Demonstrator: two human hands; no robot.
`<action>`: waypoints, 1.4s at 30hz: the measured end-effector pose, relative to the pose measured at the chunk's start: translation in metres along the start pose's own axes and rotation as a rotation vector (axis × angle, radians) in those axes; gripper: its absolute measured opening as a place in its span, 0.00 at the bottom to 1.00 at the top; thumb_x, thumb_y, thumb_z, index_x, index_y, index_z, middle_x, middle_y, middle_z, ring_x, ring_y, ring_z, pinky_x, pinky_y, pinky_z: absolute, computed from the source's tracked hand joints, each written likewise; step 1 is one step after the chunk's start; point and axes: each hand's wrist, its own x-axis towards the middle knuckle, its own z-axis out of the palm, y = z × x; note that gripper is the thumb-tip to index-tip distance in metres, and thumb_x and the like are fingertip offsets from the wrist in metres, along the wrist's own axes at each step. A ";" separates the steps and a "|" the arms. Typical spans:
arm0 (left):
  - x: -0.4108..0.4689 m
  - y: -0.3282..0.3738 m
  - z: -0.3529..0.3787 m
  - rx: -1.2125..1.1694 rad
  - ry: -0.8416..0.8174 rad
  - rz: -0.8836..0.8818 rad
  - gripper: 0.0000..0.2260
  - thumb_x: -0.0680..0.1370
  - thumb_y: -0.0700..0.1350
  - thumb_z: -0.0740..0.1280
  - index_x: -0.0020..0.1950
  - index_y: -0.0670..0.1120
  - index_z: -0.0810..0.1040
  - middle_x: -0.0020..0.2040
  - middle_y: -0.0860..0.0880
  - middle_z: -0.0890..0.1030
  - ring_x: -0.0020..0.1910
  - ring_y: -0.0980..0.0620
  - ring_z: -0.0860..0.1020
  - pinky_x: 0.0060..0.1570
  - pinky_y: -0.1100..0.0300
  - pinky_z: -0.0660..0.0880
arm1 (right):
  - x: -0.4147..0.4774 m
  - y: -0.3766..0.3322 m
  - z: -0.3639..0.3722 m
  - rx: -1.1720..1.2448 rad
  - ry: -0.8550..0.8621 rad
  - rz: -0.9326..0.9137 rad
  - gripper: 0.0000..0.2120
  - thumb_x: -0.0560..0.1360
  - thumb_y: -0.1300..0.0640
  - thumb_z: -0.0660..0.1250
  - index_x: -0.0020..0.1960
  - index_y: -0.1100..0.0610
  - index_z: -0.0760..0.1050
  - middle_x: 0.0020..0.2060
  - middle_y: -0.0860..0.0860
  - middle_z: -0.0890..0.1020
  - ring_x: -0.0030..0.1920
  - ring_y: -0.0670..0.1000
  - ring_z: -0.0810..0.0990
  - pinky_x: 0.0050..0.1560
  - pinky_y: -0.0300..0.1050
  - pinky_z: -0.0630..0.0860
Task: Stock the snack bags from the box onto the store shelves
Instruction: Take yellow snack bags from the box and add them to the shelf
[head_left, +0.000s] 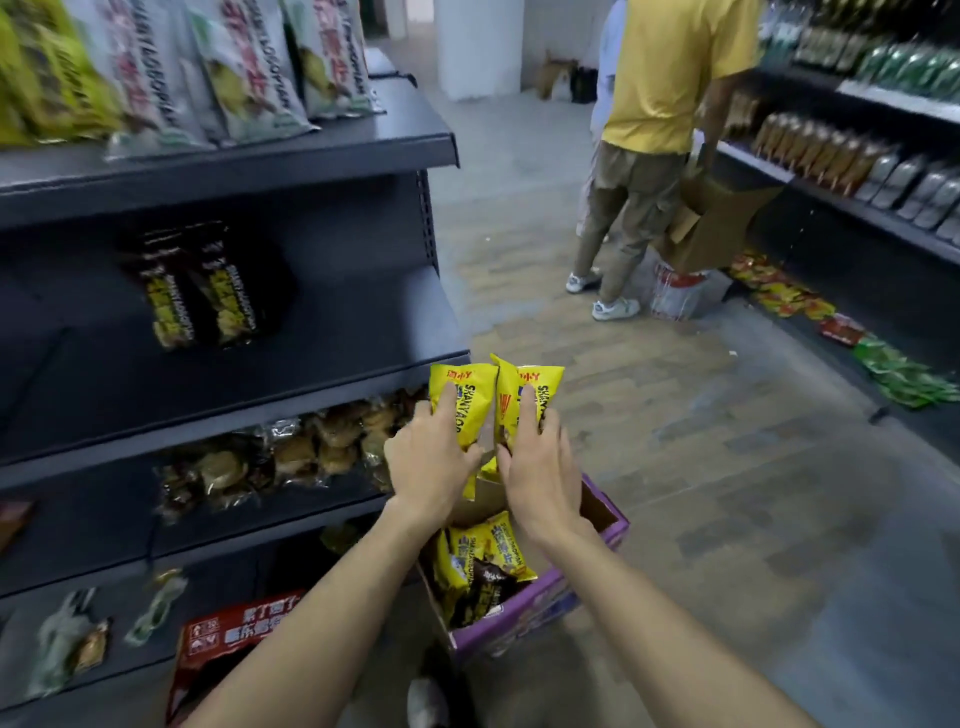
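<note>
Two yellow snack bags (480, 410) are gripped upright at centre frame, one each by the left hand (428, 457) and right hand (535, 465), above the purple box (540, 603), apparently lifted for the dark shelf (332, 332) at left.

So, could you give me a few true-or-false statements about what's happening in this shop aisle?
1. The left hand holds a yellow bag; the right hand holds a second yellow bag. True.
2. The purple box is empty. False: more bags lie in it.
3. Black bags sit on a shelf left of the hands. True.
4. The person in the yellow shirt carries a basket. False: they hold a cardboard box.
</note>
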 end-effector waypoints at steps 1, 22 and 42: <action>-0.002 -0.008 -0.011 0.004 0.028 -0.014 0.32 0.71 0.57 0.69 0.73 0.54 0.63 0.54 0.48 0.76 0.48 0.42 0.80 0.39 0.54 0.72 | -0.002 -0.011 -0.006 0.010 0.002 -0.030 0.38 0.78 0.49 0.65 0.80 0.55 0.49 0.64 0.58 0.70 0.61 0.60 0.72 0.56 0.53 0.72; 0.025 -0.256 -0.257 0.167 0.476 -0.171 0.37 0.73 0.60 0.69 0.77 0.53 0.57 0.55 0.50 0.77 0.48 0.46 0.81 0.40 0.54 0.74 | -0.008 -0.353 -0.048 0.301 0.166 -0.542 0.43 0.77 0.51 0.68 0.80 0.58 0.44 0.67 0.56 0.69 0.63 0.57 0.71 0.57 0.51 0.75; 0.189 -0.332 -0.331 0.121 0.654 -0.111 0.33 0.76 0.60 0.65 0.78 0.55 0.57 0.54 0.46 0.79 0.44 0.43 0.81 0.38 0.54 0.73 | 0.126 -0.501 -0.076 0.224 0.285 -0.557 0.47 0.75 0.54 0.70 0.80 0.59 0.41 0.72 0.59 0.65 0.66 0.60 0.69 0.61 0.53 0.71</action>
